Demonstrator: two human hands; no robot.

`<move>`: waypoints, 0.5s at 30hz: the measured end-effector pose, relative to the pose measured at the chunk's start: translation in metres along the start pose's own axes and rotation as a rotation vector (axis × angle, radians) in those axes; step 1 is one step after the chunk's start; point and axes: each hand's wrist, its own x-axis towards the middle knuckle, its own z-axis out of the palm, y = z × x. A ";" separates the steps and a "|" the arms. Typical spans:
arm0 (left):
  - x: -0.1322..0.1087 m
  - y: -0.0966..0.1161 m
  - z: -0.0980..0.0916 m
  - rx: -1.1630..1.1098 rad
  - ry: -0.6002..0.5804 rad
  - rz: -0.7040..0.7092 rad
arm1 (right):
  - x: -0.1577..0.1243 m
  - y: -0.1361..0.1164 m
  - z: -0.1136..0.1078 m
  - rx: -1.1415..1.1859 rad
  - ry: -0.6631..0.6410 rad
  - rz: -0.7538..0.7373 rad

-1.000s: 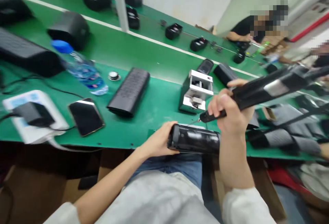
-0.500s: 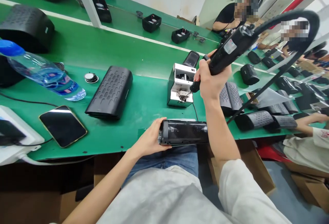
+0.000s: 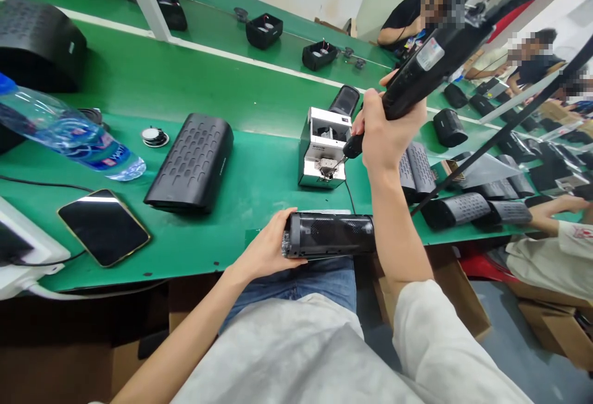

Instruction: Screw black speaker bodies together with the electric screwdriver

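My right hand (image 3: 389, 129) is wrapped round a black electric screwdriver (image 3: 417, 76), its cable leading off to the upper right. The bit points down and left, at the front outlet of a white-and-black screw feeder (image 3: 324, 147); whether a screw sits on the tip is too small to tell. At the bench's front edge my left hand (image 3: 273, 240) grips the left end of a black speaker (image 3: 331, 235) lying on its side. My right forearm hides that speaker's right end. Left of the feeder a black speaker with a patterned grille (image 3: 192, 160) stands on the bench.
A phone (image 3: 104, 228), a water bottle (image 3: 74, 135) and a round speaker driver (image 3: 154, 137) lie on the left of the green bench (image 3: 259, 175). Several speakers (image 3: 456, 209) are on the right, near a co-worker's arm (image 3: 553, 212). Open black housings (image 3: 264, 30) sit beyond the white strip.
The view has shifted slightly, so the bench things appear further left. My right hand and the screwdriver have moved a little right; the bit stays at the feeder. My left hand keeps its hold.
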 end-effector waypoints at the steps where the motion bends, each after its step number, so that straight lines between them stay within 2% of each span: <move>1: 0.000 0.000 0.000 0.001 -0.002 0.000 | -0.001 0.000 -0.001 -0.015 -0.002 0.023; 5: 0.000 -0.001 -0.001 0.005 0.000 0.008 | -0.006 -0.021 -0.012 0.014 0.004 0.090; 11: 0.000 -0.002 -0.001 0.007 -0.003 0.024 | -0.011 -0.081 -0.056 0.070 -0.015 0.183; 15: 0.000 -0.004 0.000 0.023 -0.011 0.014 | -0.014 -0.099 -0.077 0.061 -0.005 0.214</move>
